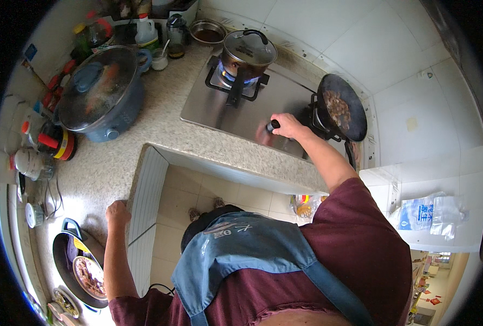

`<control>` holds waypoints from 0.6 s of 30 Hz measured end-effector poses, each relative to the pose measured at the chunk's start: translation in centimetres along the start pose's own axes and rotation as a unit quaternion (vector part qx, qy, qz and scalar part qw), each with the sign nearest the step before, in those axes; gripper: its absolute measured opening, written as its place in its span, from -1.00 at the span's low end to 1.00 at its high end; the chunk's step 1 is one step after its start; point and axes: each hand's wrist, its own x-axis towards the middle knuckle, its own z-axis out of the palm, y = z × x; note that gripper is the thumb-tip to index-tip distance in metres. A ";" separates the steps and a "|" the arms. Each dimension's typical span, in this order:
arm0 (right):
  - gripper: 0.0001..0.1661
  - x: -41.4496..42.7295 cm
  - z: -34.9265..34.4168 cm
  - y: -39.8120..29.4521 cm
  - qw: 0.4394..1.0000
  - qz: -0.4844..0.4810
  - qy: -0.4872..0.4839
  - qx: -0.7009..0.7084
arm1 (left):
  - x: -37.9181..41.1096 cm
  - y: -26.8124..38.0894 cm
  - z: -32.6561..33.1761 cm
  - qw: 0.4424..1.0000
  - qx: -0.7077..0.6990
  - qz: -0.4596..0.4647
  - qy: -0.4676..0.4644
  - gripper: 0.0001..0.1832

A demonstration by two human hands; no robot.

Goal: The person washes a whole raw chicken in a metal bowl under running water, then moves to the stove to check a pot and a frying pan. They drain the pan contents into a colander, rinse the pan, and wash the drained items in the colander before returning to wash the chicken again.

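My right hand (288,125) grips a round black knob (272,125) at the front of the steel gas hob (208,110). Just beyond it, at the right, a dark wok (329,87) with browned meat pieces (337,106) sits on the right burner; whether a flame burns under it cannot be told. Over the left burner's blue flame stands a small pot (243,67) under a glass lid (251,49). My left hand (118,212) rests with curled fingers on the speckled counter's edge and holds nothing visible.
A blue electric pot (115,118) with a steamy lid stands at the left. Nearer lies a dark pan (64,261) holding a bowl of meat (90,277). Bottles, jars and a steel bowl (208,32) line the back. A plastic bag (416,214) hangs at the right.
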 end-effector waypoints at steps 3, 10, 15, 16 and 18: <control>-0.37 -0.8 -0.1 -1.7 0.995 0.078 0.053 -0.017 | -0.2 -0.1 0.3 1.000 0.009 -0.004 0.006 -0.75; -0.49 -0.4 0.8 -3.7 0.973 0.222 0.048 -0.034 | -1.0 0.4 -0.3 0.999 -0.010 0.007 0.047 -0.77; -0.57 -0.1 1.5 -3.0 0.980 0.187 0.062 -0.022 | -0.8 0.4 0.0 0.999 -0.014 -0.024 0.035 -0.79; -0.57 -0.1 1.6 -2.8 0.982 0.178 0.063 -0.023 | -0.9 0.5 -0.2 0.999 -0.019 -0.025 0.033 -0.79; -0.59 -0.2 1.6 -2.4 0.986 0.154 0.063 -0.019 | -1.1 0.6 -0.5 0.999 -0.015 -0.009 0.036 -0.79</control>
